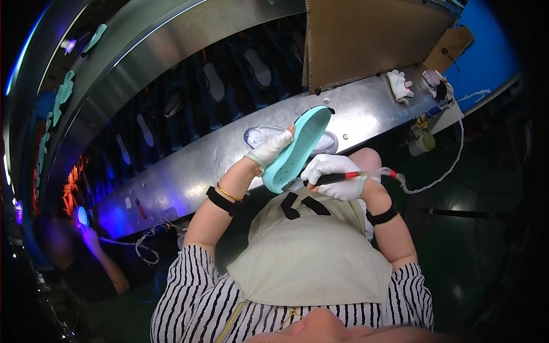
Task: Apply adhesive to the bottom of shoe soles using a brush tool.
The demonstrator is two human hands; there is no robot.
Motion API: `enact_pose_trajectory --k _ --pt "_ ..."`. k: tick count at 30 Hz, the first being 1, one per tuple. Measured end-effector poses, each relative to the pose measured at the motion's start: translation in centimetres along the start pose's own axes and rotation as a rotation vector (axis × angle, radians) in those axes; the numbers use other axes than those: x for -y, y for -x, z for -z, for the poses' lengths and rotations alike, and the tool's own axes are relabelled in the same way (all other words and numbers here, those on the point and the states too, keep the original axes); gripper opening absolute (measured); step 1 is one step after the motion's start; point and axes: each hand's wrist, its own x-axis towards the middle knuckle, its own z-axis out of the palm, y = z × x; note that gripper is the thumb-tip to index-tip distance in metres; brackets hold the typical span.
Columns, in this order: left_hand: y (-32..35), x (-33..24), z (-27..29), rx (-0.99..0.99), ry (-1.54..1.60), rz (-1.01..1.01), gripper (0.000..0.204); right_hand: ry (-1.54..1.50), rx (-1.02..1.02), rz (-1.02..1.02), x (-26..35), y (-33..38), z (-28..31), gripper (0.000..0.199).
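Observation:
A turquoise shoe sole (298,150) is tilted up over the near edge of the metal bench, its inner side showing. My left hand (273,150), in a white glove with bare fingertips, is closed around the sole's left edge. In my gloved right hand (331,174) is a hose-fed brush (338,178) with a black and red handle. Its tip is close to the heel end of the sole; whether it touches I cannot tell. Behind the sole, partly hidden by it, a grey shoe upper (258,135) with a white inside lies on the bench.
The metal bench (366,117) runs beside a dark conveyor carrying several shoe parts (214,82). A cardboard sheet (366,46) stands at the back. White gloves (399,86) lie at right, near a valve with a cup (422,143) and a hose (449,171). A co-worker's hand (90,239) is far left.

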Motion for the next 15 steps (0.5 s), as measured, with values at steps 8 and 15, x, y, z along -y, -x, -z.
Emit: enact_pose_trajectory --k 8,15 --pt "0.0 0.4 0.9 -0.044 0.031 -0.034 0.075 0.009 -0.043 -0.012 0.3 0.1 0.9 0.014" --pt "2.7 -3.2 -1.2 -0.150 0.377 -0.745 0.081 -0.148 -0.442 0.032 1.9 1.1 1.7 0.017"
